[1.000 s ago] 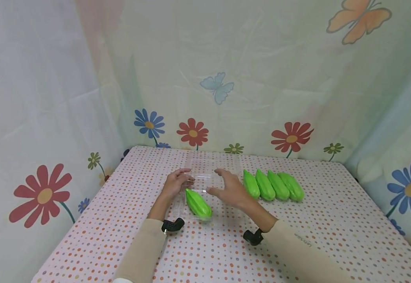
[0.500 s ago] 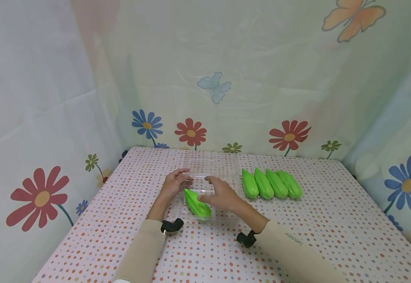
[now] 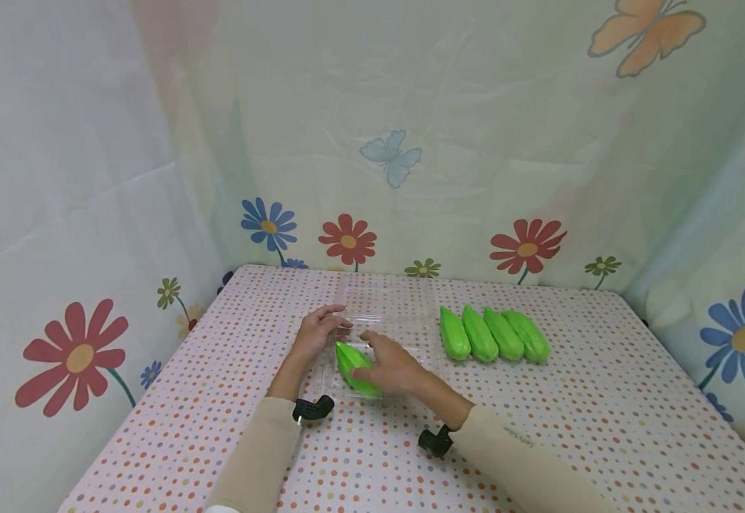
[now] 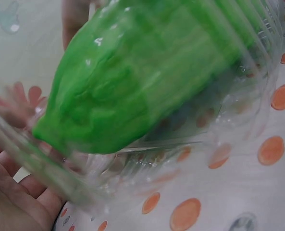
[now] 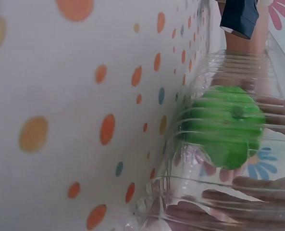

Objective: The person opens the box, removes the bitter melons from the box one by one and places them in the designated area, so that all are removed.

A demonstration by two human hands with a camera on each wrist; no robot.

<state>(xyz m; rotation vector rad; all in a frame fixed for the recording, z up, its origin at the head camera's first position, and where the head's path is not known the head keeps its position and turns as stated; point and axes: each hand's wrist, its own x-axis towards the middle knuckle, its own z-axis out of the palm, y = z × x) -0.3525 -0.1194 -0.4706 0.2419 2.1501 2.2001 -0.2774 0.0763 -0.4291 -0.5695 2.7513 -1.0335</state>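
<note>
A green ribbed fruit (image 3: 349, 357) with a pointed tip, glossy like a toy, lies slanted in the left part of a clear plastic box (image 3: 321, 391). My left hand (image 3: 311, 335) holds the box at its far left side, fingers at the rim; the left wrist view shows its palm (image 4: 17, 204) beyond the clear wall. Over the box, my right hand (image 3: 393, 367) spreads above the fruit, thumb overlapping its near part and forefinger stretched past its far side. Its fingers (image 5: 257, 185) appear through the ribbed wall in the right wrist view, apart from the fruit's lobed end (image 5: 224, 125).
Several more green fruits (image 3: 491, 335) lie side by side to the right of the box. The box's clear lid (image 3: 382, 296) is folded back behind it. A dotted cloth covers the table (image 3: 539, 427), and printed curtains (image 3: 462, 142) enclose the back and sides.
My right hand has moved left and nearer to me, from the box's right side to over the fruit. The left hand and the fruit have kept their places.
</note>
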